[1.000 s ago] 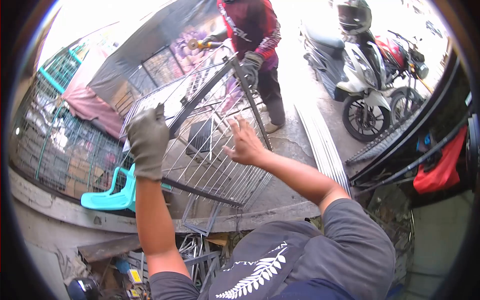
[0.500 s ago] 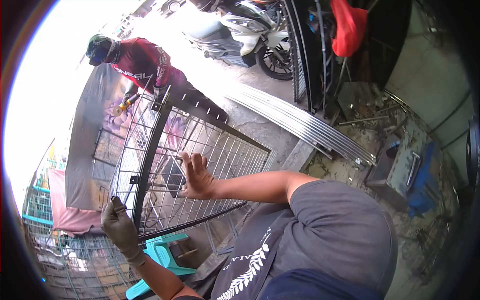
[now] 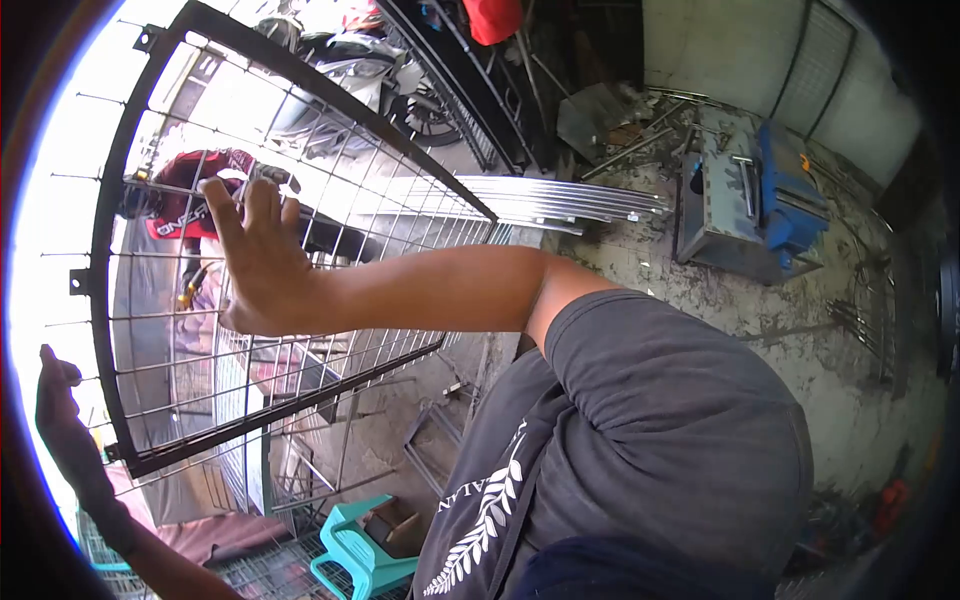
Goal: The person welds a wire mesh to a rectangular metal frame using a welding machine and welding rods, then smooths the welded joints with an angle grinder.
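Note:
A black-framed wire mesh panel (image 3: 105, 225) stands tilted across the left half of the view, with small drilled tabs and wire ends sticking out past its left edge. My bare right hand (image 3: 265, 260) is at the middle of the mesh, fingers hooked at the wires and thumb lower down. Gloved and dark against the bright light, my left hand (image 3: 65, 410) is just outside the panel's lower left corner, its fingers stretched upward. Behind the mesh bends a person in a red shirt (image 3: 185, 190), a yellow power tool (image 3: 192, 290) close to them.
A turquoise plastic stool (image 3: 350, 555) stands below the panel. Long metal bars (image 3: 570, 200) lie on the ground beyond it. To the right is a metal workbench (image 3: 720, 205) with a blue part. A parked motorcycle (image 3: 375, 85) is behind the mesh.
The panel has risen and come closer, moving left in view with my right hand on it. My left hand has left the frame's corner edge. The view has turned right.

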